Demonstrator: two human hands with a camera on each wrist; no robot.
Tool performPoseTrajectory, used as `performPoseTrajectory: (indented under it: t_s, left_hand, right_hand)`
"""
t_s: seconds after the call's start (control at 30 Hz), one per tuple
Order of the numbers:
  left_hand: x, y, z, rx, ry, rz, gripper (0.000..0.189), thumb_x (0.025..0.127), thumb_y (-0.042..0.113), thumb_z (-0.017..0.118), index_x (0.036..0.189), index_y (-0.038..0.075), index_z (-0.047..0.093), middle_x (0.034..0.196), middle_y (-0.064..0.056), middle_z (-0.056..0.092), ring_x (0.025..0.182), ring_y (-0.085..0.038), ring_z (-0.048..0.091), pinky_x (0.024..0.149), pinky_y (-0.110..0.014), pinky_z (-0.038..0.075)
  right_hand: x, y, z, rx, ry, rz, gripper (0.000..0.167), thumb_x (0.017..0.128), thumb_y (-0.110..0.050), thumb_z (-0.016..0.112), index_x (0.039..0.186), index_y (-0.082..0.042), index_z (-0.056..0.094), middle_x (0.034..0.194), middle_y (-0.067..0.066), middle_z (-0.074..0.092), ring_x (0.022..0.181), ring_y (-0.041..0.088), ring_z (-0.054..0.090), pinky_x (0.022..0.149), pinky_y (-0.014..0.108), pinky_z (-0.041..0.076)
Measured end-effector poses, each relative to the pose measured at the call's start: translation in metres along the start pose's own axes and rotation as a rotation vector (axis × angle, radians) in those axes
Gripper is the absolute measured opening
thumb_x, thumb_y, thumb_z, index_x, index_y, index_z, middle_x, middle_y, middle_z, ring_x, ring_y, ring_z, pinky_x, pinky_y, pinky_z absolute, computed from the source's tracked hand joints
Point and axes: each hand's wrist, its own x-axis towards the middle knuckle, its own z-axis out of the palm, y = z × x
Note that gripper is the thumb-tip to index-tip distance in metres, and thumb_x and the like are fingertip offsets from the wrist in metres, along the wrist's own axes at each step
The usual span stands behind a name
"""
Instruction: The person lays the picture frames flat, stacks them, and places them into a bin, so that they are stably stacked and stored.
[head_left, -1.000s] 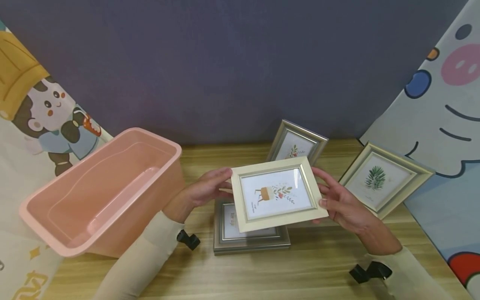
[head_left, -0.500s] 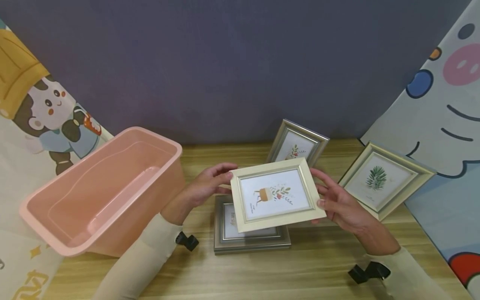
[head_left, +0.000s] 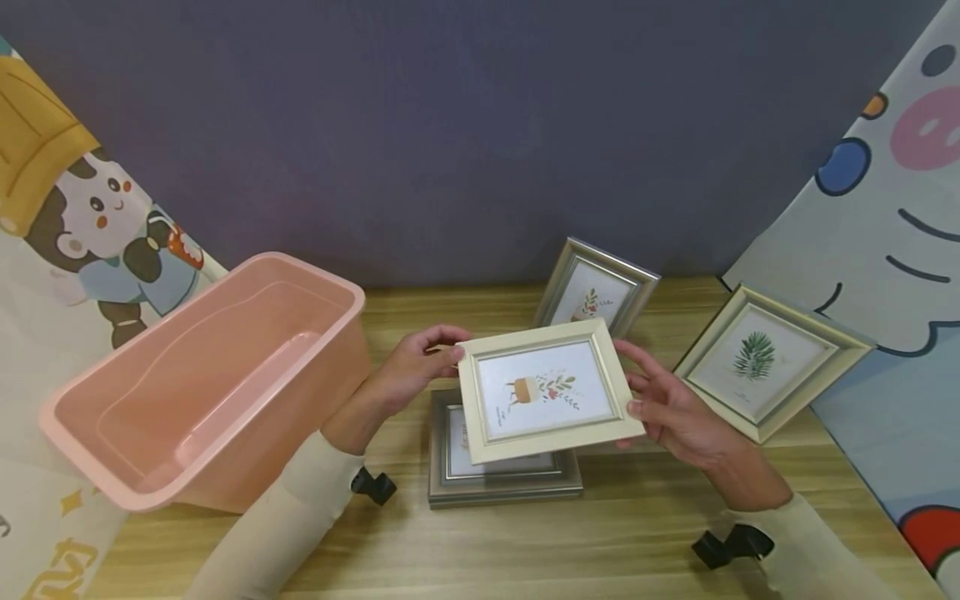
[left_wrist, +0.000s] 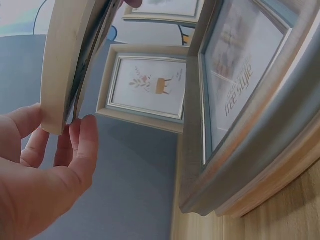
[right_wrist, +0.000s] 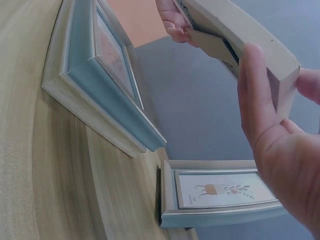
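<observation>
A cream picture frame (head_left: 551,437) with a plant-and-pot print is held up between both hands, face toward the head camera and slightly tilted. My left hand (head_left: 416,367) pinches its left edge, thumb on the front and fingers behind. At the opposite edge, my right hand (head_left: 678,417) grips it the same way. Below it lies a stack of silver-grey picture frames (head_left: 506,492), partly covered by the held one. In the left wrist view the top stacked frame (left_wrist: 240,95) shows "free style" lettering. The right wrist view shows the held frame's back and edge (right_wrist: 250,35).
A silver picture frame (head_left: 637,287) stands at the back, its lower part hidden by the held one. Another standing frame (head_left: 750,362) with a green leaf print is at right. A deep pink plastic bin (head_left: 322,350) occupies the left of the wooden table (head_left: 525,550).
Both hands keep hold of the cream picture frame, which has shifted slightly left. The glare on its glass has gone. The other frames and the bin stay put.
</observation>
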Motion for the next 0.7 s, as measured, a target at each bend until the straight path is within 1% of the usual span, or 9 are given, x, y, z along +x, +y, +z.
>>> performPoseTrajectory:
  t_s: [0.17,0.27,0.4,0.57,0.7]
  left_hand:
    - [-0.002,-0.002,-0.003,-0.022,0.000,-0.028,0.037,0.102,0.004,0.056,0.137,-0.008,0.053,0.126,-0.013,0.060,0.102,-0.014,0.066,0.088,-0.030,0.060]
    - [-0.005,-0.004,-0.006,-0.057,-0.014,-0.034,0.039,0.100,0.001,0.058,0.138,-0.009,0.051,0.123,-0.011,0.061,0.102,-0.014,0.065,0.089,-0.031,0.060]
    - [-0.007,-0.009,-0.009,-0.086,-0.032,-0.044,0.043,0.099,-0.002,0.059,0.139,-0.014,0.047,0.121,-0.008,0.061,0.103,-0.013,0.065,0.090,-0.030,0.059]
    - [-0.009,-0.014,-0.012,-0.080,-0.023,-0.065,0.043,0.098,-0.002,0.059,0.138,-0.014,0.048,0.118,-0.004,0.061,0.101,-0.011,0.063,0.086,-0.027,0.058]
    - [-0.012,-0.017,-0.013,-0.067,-0.007,-0.081,0.042,0.099,0.000,0.060,0.137,-0.014,0.049,0.118,-0.004,0.061,0.099,-0.011,0.062,0.084,-0.025,0.057]
  right_hand:
    - [0.001,0.004,0.000,0.020,-0.003,0.010,0.082,0.100,0.015,0.037,0.165,-0.025,0.008,0.137,0.009,0.055,0.105,0.026,0.072,0.075,0.038,0.064]
    - [0.003,0.007,0.000,0.035,-0.007,0.012,0.081,0.100,0.015,0.036,0.165,-0.025,0.009,0.138,0.009,0.056,0.105,0.026,0.072,0.075,0.037,0.064]
    - [0.004,0.011,0.000,0.024,0.016,0.037,0.081,0.100,0.014,0.037,0.164,-0.028,0.011,0.135,0.009,0.057,0.103,0.025,0.073,0.074,0.037,0.064]
    - [0.005,0.015,0.001,-0.068,0.068,0.086,0.080,0.100,0.010,0.045,0.163,-0.028,0.013,0.128,0.009,0.061,0.095,0.024,0.075,0.070,0.036,0.064]
    - [0.006,0.020,0.001,-0.151,0.119,0.147,0.079,0.099,0.007,0.050,0.162,-0.029,0.018,0.123,0.010,0.063,0.092,0.024,0.075,0.069,0.035,0.063]
